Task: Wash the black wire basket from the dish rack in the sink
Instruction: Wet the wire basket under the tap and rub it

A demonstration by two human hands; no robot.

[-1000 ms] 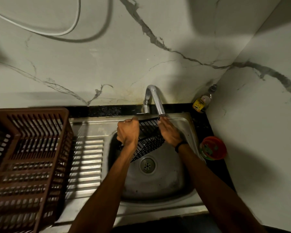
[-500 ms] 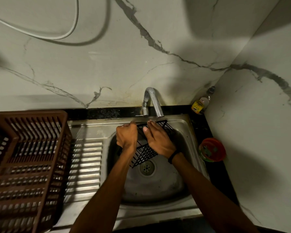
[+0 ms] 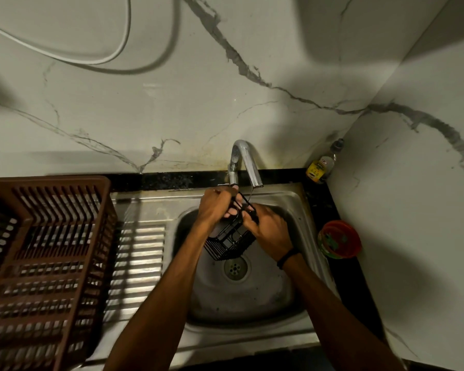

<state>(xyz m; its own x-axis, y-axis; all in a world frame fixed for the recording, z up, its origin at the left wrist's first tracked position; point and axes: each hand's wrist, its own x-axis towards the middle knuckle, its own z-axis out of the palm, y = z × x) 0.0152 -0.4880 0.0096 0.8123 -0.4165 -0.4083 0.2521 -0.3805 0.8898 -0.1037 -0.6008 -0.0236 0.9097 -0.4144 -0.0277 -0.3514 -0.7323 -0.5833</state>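
The black wire basket (image 3: 229,241) hangs tilted over the steel sink (image 3: 252,298), just below the chrome tap's (image 3: 248,163) spout. My left hand (image 3: 216,207) grips its upper left edge, fingers curled through the wires. My right hand (image 3: 269,230) grips its right side, fingers wrapped over the rim. A thin stream of water falls from the spout onto the basket. The basket's lower end points toward the drain (image 3: 235,267). The brown plastic dish rack (image 3: 43,266) stands on the left.
The ribbed steel drainboard (image 3: 138,266) lies between rack and bowl. A red and green round container (image 3: 339,242) sits on the black counter at the right, and a small bottle (image 3: 319,167) stands in the corner. Marble walls close in behind and on the right.
The basket has been turned more upright and narrower to the camera. My right hand slid from the far rim down onto the basket's right side, and both hands came closer together.
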